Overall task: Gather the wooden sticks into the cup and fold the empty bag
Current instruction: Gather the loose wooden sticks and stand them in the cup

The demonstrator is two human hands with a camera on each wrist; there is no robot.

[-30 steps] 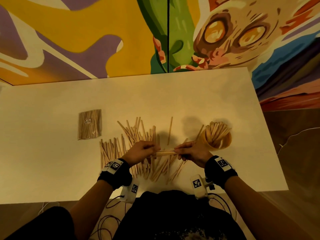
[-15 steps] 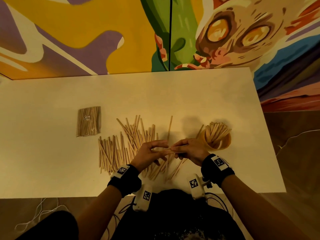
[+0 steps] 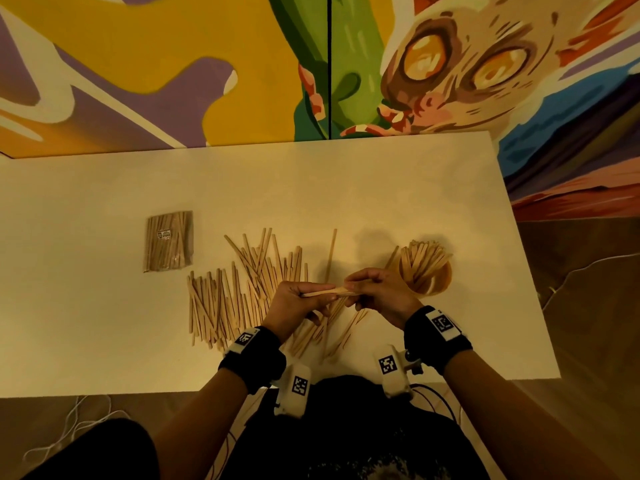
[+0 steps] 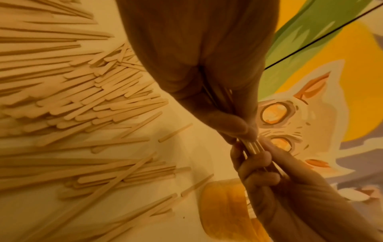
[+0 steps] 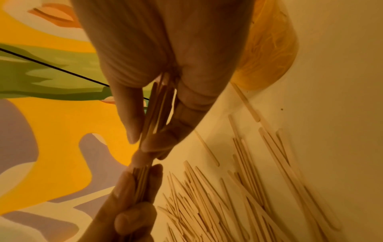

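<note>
No legible text, brand names or numbers.

The bag [image 3: 168, 241] carries 1 small white label [image 3: 164, 234]; its print is too small to read. In the head view 4 black-and-white square fiducial markers are visible: 1 on the left wristband [image 3: 245, 338], 1 on the right wristband [image 3: 442, 322], and 1 on each white wrist-camera housing, left [image 3: 299, 386] and right [image 3: 387, 365]. These are coded patterns without characters. The painted wall [image 3: 145, 64] bears no lettering.
</note>
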